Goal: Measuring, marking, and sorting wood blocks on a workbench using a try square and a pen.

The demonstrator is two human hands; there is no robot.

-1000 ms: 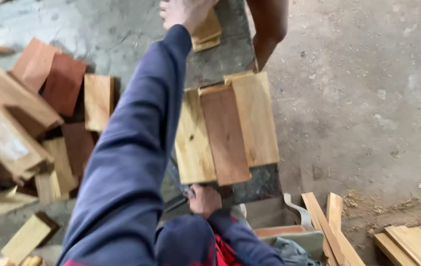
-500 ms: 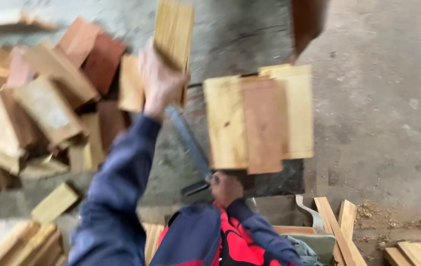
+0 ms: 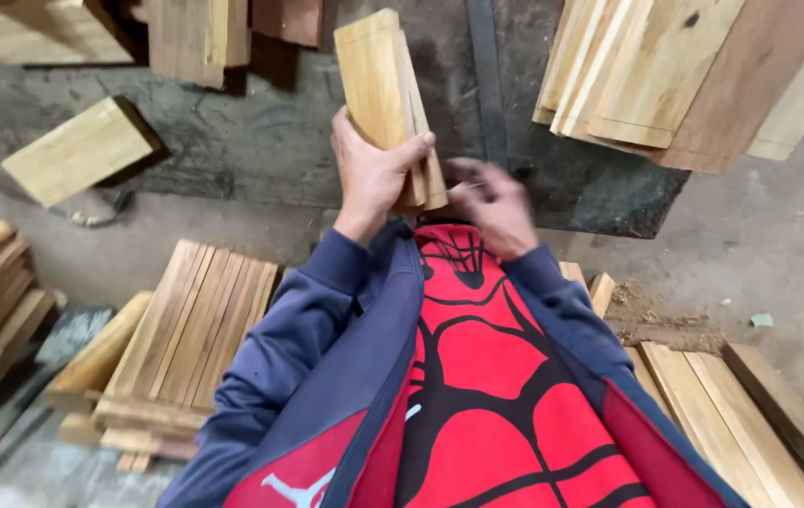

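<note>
A woodworking shop, seen from above.
Cut wooden boards (image 3: 651, 71) are stacked at upper right, slats (image 3: 190, 329) piled at lower left, sawdust (image 3: 656, 315) heaped at right on the stained concrete floor (image 3: 778, 245).

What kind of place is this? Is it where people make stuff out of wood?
Probably a woodworking shop. The left hand holds a small wood block, planks are piled at the upper right, slats are stacked on the concrete floor, and sawdust lies nearby.

Pale wood slats (image 3: 385, 94), thin stack, upright, slightly tilted, probably two or three.
</note>
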